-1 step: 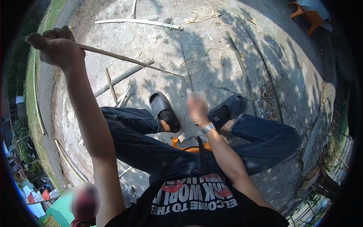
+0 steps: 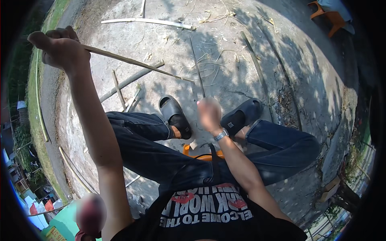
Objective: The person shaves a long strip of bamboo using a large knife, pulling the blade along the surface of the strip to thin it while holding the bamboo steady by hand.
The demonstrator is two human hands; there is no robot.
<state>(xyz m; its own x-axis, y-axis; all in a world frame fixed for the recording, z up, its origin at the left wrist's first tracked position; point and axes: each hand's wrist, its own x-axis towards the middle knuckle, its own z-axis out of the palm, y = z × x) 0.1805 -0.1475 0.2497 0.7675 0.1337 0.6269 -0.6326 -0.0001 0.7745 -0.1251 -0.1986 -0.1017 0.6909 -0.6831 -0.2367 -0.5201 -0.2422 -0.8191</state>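
Sunlit concrete ground (image 2: 249, 76) strewn with bamboo strips. Left hand (image 2: 60, 48) — arm raised, fist closed on a thin bamboo strip (image 2: 136, 63). Right hand (image 2: 209, 113) — blurred, grip unclear, beside a dark blade (image 2: 198, 68). Two black sandals (image 2: 173, 114).

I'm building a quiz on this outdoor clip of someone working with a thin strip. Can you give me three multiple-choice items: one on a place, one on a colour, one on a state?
1. Where is the left hand?
A. Raised at upper left
B. Resting on a knee
C. Flat on the ground

2. What colour is the low seat under the person?
A. Blue
B. Orange
C. White

3. How does the left hand meet the thin strip?
A. Open above it
B. Closed around one end
C. Apart from it

Key: A, the fist is lifted at upper left; B, orange shows between the legs; B, the fingers wrap the strip's end.
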